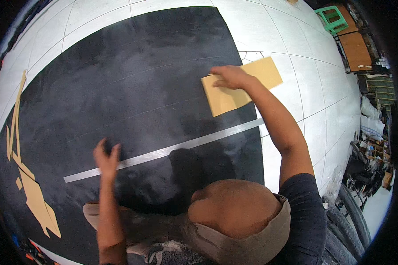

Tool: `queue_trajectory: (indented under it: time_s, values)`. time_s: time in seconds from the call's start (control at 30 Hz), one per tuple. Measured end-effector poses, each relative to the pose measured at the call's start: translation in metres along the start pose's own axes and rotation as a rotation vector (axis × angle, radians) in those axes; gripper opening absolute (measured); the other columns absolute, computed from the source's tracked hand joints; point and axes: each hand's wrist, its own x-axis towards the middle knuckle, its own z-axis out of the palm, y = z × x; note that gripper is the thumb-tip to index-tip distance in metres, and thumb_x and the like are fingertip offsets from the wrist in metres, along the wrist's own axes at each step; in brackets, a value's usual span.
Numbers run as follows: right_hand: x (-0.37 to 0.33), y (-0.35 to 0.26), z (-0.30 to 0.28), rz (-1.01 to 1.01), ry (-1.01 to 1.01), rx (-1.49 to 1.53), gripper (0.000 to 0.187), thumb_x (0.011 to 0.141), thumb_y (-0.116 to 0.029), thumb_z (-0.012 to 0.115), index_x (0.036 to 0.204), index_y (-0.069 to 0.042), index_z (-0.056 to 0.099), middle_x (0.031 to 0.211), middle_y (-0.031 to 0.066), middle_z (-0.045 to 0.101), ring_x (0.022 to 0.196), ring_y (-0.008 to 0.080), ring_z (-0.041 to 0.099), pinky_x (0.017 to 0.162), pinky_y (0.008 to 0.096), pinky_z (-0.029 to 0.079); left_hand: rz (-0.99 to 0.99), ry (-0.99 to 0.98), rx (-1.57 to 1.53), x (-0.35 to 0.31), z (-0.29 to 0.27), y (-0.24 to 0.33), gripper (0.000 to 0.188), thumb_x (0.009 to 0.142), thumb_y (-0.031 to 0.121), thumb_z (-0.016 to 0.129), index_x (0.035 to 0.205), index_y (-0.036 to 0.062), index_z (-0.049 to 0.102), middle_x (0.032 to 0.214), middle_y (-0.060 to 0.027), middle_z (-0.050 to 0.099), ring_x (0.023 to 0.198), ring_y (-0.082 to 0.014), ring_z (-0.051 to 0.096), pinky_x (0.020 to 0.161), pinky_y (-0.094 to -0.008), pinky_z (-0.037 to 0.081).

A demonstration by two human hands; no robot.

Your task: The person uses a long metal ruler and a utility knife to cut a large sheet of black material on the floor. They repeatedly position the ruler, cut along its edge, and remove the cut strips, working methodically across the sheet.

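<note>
A rectangular tan sheet (229,98), of cardboard or a similar flat material, lies across the right edge of a large black sheet (141,88). My right hand (234,77) grips its far edge, with the thumb on top and the fingers at the edge. A long, flat metal straightedge (177,150) runs slantwise over the black sheet, its right end partly behind my right arm. Over the left part of this straightedge is my left hand (106,159), open and holding nothing, with thumb and fingers spread. Whether it touches the metal I cannot tell.
Tan offcuts (37,201), some narrow strips, lie on the black sheet at left. White floor tiles (296,79) surround it. A green plastic stool (331,20) and brown wooden panels (356,51) stand at far right. Black tyres (353,216) are at near right, beside my bent knee (236,210).
</note>
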Motion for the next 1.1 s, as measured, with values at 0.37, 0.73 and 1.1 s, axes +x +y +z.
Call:
queue_trajectory:
  time_s: [0.37, 0.73, 1.1]
  values:
    - [-0.059, 0.072, 0.046, 0.146, 0.021, 0.116, 0.053, 0.084, -0.041, 0.078, 0.126, -0.015, 0.059, 0.118, 0.0142, 0.069, 0.112, 0.038, 0.064, 0.093, 0.0478, 0.051, -0.527, -0.215, 0.346, -0.027, -0.134, -0.194, 0.131, 0.068, 0.064, 0.087, 0.153, -0.0133, 0.024, 0.154, -0.0388, 0.028, 0.146, -0.0484, 0.028, 0.12, -0.0509, 0.029]
    - [-0.07, 0.045, 0.054, 0.028, 0.123, 0.096, 0.053, 0.082, -0.037, 0.08, 0.126, -0.016, 0.059, 0.116, 0.0118, 0.064, 0.116, 0.0344, 0.058, 0.097, 0.0466, 0.049, -0.531, -0.203, 0.185, -0.034, -0.134, -0.192, 0.122, 0.062, 0.048, 0.096, 0.145, -0.0152, 0.033, 0.141, -0.0296, 0.048, 0.132, -0.0397, 0.047, 0.112, -0.0456, 0.039]
    - [-0.075, 0.041, 0.057, 0.046, 0.133, 0.043, 0.055, 0.079, -0.041, 0.082, 0.125, -0.017, 0.063, 0.116, 0.0107, 0.062, 0.118, 0.033, 0.057, 0.097, 0.046, 0.05, -0.625, -0.288, 0.27, -0.031, -0.133, -0.163, 0.139, 0.059, 0.056, 0.095, 0.152, -0.0163, 0.019, 0.156, -0.0367, 0.027, 0.148, -0.0465, 0.027, 0.121, -0.0488, 0.028]
